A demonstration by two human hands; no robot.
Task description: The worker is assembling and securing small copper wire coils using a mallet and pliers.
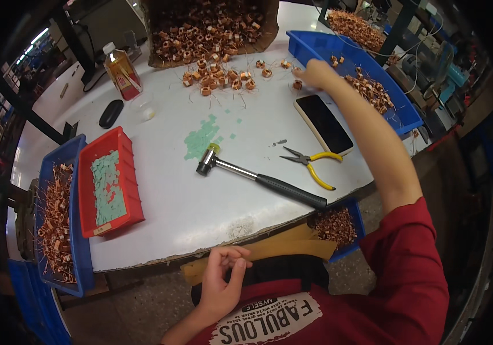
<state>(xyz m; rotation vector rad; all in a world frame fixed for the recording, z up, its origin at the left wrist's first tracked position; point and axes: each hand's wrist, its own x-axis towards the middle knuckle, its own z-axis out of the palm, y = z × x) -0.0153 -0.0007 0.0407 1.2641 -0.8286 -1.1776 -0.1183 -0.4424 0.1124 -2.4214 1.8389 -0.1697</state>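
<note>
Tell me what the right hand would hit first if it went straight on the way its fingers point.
Likely the small copper coil on the white table, just left of the right hand; depth is unclear, so it might pass above.

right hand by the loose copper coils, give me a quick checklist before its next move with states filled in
1. Right hand gripping anything: cannot tell; fingertips are indistinct near the loose coils.
2. Left hand away from the hammer: ok; it is at the table's near edge.
3. Pliers shut: not ok; the yellow handles are spread.
4. Phone well away from the right forearm: not ok; they appear close.
5. Green pieces all in the red tray: not ok; a loose pile lies on the table.
6. Bottle capped: ok; a white cap is on.
</note>
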